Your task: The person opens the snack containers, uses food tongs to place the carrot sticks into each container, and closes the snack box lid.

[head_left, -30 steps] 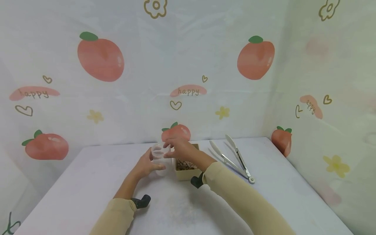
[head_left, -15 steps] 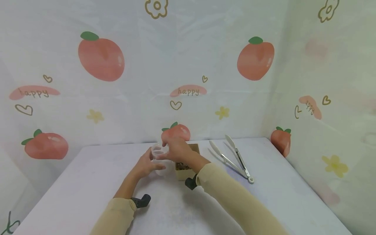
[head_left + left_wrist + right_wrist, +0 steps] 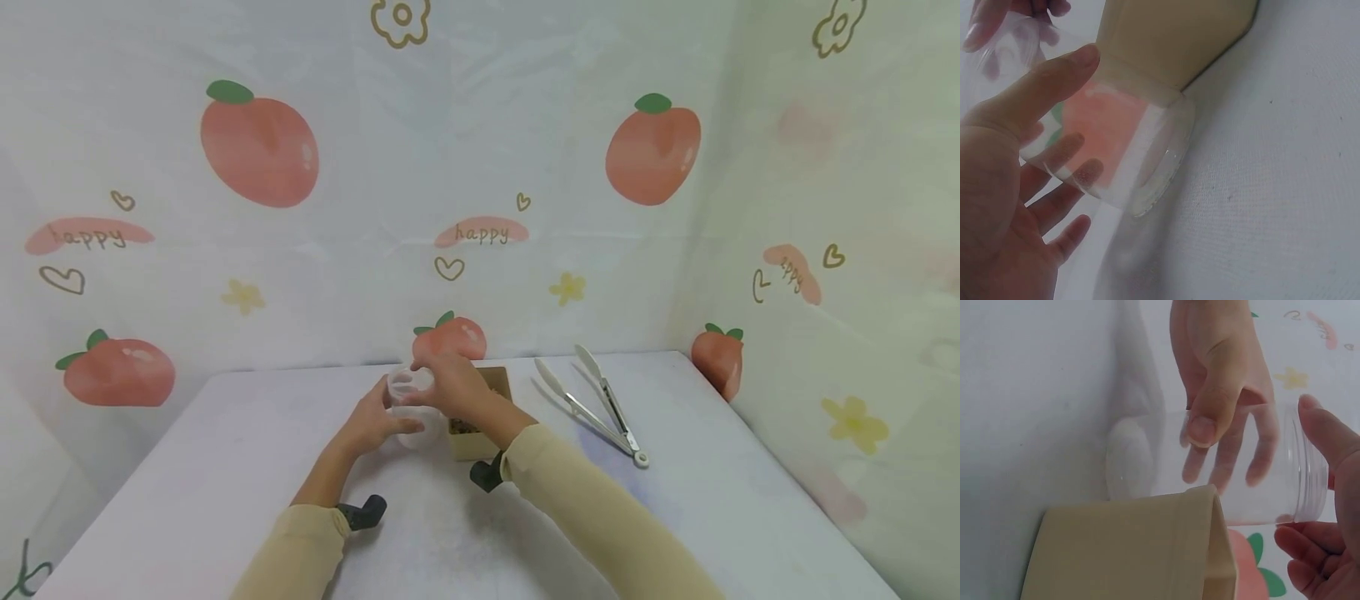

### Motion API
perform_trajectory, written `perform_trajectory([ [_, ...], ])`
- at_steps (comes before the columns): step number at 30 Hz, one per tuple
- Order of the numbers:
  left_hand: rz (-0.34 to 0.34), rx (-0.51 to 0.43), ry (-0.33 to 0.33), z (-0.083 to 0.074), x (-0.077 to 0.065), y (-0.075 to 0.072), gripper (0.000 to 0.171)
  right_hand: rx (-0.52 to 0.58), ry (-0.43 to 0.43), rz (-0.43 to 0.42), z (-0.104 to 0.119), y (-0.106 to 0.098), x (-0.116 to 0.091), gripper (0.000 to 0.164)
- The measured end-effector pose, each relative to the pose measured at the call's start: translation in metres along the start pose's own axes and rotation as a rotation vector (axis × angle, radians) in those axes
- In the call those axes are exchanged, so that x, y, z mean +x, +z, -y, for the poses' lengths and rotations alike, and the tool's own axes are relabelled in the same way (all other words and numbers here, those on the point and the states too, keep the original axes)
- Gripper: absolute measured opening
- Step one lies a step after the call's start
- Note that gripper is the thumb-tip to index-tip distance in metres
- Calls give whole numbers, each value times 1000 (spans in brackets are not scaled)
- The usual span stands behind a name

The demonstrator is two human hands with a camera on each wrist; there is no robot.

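Note:
A clear cylindrical jar [image 3: 414, 429] stands upright on the table. My left hand [image 3: 371, 427] holds its side, thumb across the front and fingers round the far side, seen through the wall in the left wrist view. At the jar's ridged top end [image 3: 1309, 475], my right hand [image 3: 459, 390] grips from above, thumb on one side and curled fingers on the other. Nothing shows inside the jar body [image 3: 1160, 150]. Right beside the jar is a cream rectangular box [image 3: 471, 448] with brown shredded bits in it, partly hidden by my right hand.
Tongs [image 3: 600, 408] with white tips and metal arms lie spread on the table to the right of the box. The white-covered table [image 3: 225, 450] meets a fruit-printed curtain [image 3: 352, 283] at its back edge. Another curtain side [image 3: 810, 350] runs along the right.
My right hand has shifted slightly left and turned over the jar's top, its forearm following to the left. My left hand stays on the jar in the same place.

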State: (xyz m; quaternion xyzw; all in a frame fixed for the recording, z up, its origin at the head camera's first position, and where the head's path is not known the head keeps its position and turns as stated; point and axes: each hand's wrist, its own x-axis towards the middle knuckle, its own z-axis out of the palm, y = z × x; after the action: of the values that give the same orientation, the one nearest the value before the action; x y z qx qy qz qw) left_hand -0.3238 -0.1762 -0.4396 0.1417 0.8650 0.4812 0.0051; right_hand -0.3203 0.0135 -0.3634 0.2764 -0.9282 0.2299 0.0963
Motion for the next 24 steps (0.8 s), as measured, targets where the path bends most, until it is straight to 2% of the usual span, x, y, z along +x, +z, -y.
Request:
perform_trajectory([
  [4, 3, -10, 5, 0, 1, 2, 87, 45, -21, 9, -6, -2, -2, 50],
  [10, -6, -10, -7, -2, 0, 0, 84, 37, -60, 30, -14, -4, -1, 53],
  [19, 1, -13, -12, -3, 0, 0, 86, 89, -183, 47, -23, -9, -5, 48],
  [24, 0, -22, -10, -2, 1, 0, 88, 115, -195, 85, -27, -9, -6, 45],
])
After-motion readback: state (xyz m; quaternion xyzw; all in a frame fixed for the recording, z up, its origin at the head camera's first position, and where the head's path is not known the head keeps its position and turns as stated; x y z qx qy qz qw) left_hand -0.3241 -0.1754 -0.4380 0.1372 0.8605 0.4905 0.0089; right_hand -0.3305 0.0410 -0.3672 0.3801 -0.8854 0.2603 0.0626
